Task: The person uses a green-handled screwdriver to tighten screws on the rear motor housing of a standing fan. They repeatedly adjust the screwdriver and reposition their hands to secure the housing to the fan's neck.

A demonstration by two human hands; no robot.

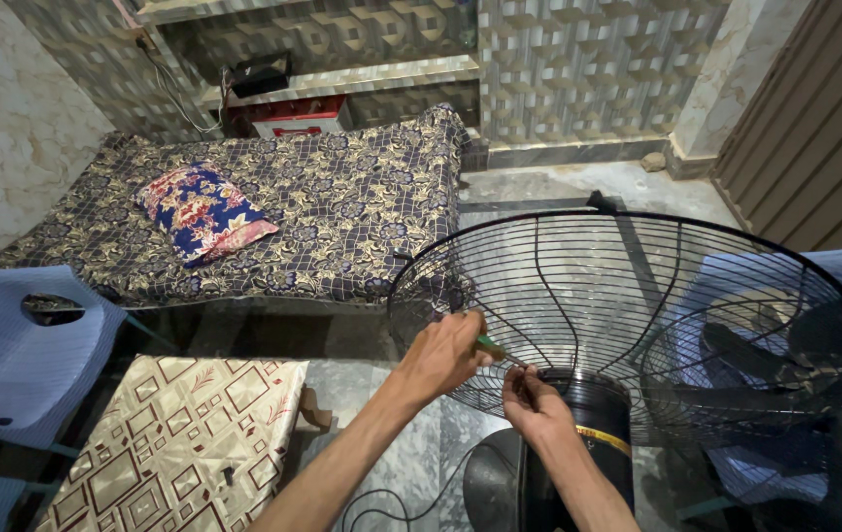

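**A:** What is the left hand (pixel 443 355) doing?

**B:** It is gripping a screwdriver with a green handle (pixel 489 347), fingers curled tight around it. The shaft is pointing down and to the right, toward the fingertips of the other hand.

**A:** And the right hand (pixel 531 397)?

**B:** It is sitting just below the tool's tip, fingers pinched together against the inner ring of the wire fan guard (pixel 628 296). Whether they are pinching a screw or only the wire, I cannot tell; it is too small to make out. The two hands are working close together, nearly touching.

**A:** Where is the guard sitting?

**B:** It is standing tilted, open side facing the person, mounted over the black fan motor housing (pixel 593 419). The housing is carrying a yellow band around it, and the right wrist is passing just in front of it. Through the wires, dark fan blades (pixel 746 360) are showing on the right.

**A:** What is lying around all this?

**B:** A black cable (pixel 421 498) is looping across the marble floor beneath the forearms. To the left, a cloth with a beige geometric pattern (pixel 184 433) is covering a low surface, and a blue plastic chair (pixel 17 345) is standing beside that. Behind, a bed with a dark floral cover (pixel 322 207) is holding a blue and red flowered pillow (pixel 204 210).
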